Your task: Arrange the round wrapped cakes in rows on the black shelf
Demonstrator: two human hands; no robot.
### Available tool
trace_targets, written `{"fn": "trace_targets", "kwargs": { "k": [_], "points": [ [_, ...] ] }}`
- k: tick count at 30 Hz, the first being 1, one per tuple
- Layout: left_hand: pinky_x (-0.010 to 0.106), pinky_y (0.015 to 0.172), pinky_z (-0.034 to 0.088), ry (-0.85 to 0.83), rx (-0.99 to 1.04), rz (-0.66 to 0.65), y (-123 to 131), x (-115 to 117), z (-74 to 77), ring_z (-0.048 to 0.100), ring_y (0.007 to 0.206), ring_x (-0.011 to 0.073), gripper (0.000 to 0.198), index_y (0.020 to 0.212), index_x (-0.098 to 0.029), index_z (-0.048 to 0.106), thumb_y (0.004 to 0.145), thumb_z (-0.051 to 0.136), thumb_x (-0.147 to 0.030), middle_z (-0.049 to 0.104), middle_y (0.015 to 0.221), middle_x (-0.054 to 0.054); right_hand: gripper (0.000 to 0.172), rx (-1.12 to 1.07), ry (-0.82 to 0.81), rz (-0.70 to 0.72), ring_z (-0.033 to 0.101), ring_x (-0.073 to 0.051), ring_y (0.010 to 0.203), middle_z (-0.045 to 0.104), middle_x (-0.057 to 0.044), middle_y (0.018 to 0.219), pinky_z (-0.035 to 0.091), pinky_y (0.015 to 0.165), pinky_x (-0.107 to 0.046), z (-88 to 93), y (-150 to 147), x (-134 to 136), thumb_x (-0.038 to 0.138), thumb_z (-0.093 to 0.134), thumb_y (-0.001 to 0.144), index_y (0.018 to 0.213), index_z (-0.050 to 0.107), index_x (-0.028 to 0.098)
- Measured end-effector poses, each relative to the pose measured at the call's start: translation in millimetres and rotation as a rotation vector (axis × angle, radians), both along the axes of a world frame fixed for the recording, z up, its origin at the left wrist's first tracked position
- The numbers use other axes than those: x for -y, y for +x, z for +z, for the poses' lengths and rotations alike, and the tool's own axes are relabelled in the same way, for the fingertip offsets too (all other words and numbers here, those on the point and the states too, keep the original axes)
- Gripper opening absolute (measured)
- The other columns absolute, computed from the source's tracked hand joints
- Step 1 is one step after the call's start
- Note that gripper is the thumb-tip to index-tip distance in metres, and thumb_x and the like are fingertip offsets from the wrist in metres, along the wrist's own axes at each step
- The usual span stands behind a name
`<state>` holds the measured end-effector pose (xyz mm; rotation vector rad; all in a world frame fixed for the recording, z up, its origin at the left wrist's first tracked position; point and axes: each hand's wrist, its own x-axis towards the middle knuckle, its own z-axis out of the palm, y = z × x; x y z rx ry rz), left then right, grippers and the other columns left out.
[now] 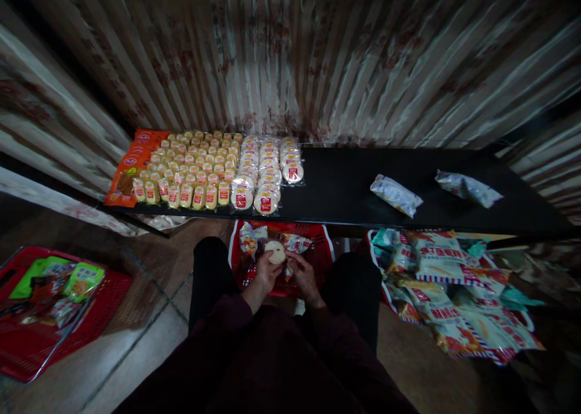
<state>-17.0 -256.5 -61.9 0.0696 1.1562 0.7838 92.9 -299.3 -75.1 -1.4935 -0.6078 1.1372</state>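
Low between my knees, my left hand (pixel 267 272) holds a round, pale wrapped biscuit (pixel 275 252) by its lower left edge, thumb on its face. My right hand (pixel 305 276) has its fingertips closed at the right edge of the same biscuit, apparently on its wrapper. Both hands are over a red basket (pixel 327 244) with a white rim, in which printed snack packets (pixel 297 243) lie. On the black shelf (pixel 331 184) beyond, similar round wrapped biscuits (pixel 267 200) overlap in three columns.
Left of the columns stand rows of small yellow wrapped cakes (pixel 186 195) and an orange packet (pixel 129 169). Two whitish packets (pixel 396 194) lie on the shelf's right. A heaped basket of snack bags (pixel 438 256) is at right, another red basket (pixel 97 305) at left. Curtains (pixel 281 57) hang behind.
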Motion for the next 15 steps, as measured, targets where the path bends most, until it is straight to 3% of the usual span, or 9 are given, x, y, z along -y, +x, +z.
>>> {"fn": "trace_targets", "kwargs": {
  "k": [3,7,10,15],
  "points": [
    [0.031,0.077,0.046,0.023,-0.127,-0.057,1.9,2.5,-1.9,0.064,0.081,0.0179,0.026,0.093,-0.016,0.061,0.071,0.059,-0.029,0.069,0.09,0.008,0.023,0.092,0.052,0.01,0.058,-0.022,0.103,0.069,-0.004,0.103,0.042,0.096,-0.035,5.3,-2.4,0.2,0.038,0.072,0.063,0.081,0.075,0.025],
    [0.029,0.074,0.047,0.144,-0.245,-0.177,5.4,9.2,0.8,0.063,0.087,0.0191,0.022,0.092,-0.018,0.063,0.071,0.06,-0.026,0.069,0.095,0.007,0.039,-0.072,-0.04,0.05,0.059,-0.023,0.105,0.069,-0.003,0.106,0.045,0.093,-0.036,7.4,-4.2,-0.4,0.043,0.074,0.062,0.096,0.072,0.026],
    [0.027,0.071,0.047,0.23,-0.242,-0.267,9.0,13.9,4.7,0.063,0.088,0.0196,0.023,0.094,-0.019,0.062,0.071,0.061,-0.024,0.069,0.093,0.007,0.043,-0.11,-0.072,0.078,0.057,-0.024,0.112,0.069,-0.002,0.11,0.04,0.1,-0.038,7.5,-4.4,-1.2,0.046,0.075,0.062,0.1,0.071,0.026],
    [0.027,0.079,0.047,0.313,-0.177,-0.272,13.5,17.0,11.6,0.062,0.091,0.0188,0.034,0.1,-0.02,0.06,0.068,0.059,-0.011,0.069,0.095,0.005,0.043,-0.081,-0.035,0.147,0.051,-0.023,0.121,0.065,-0.002,0.119,0.03,0.108,-0.037,18.8,-5.8,-1.2,0.045,0.074,0.065,0.103,0.07,0.027]
  ]
}}
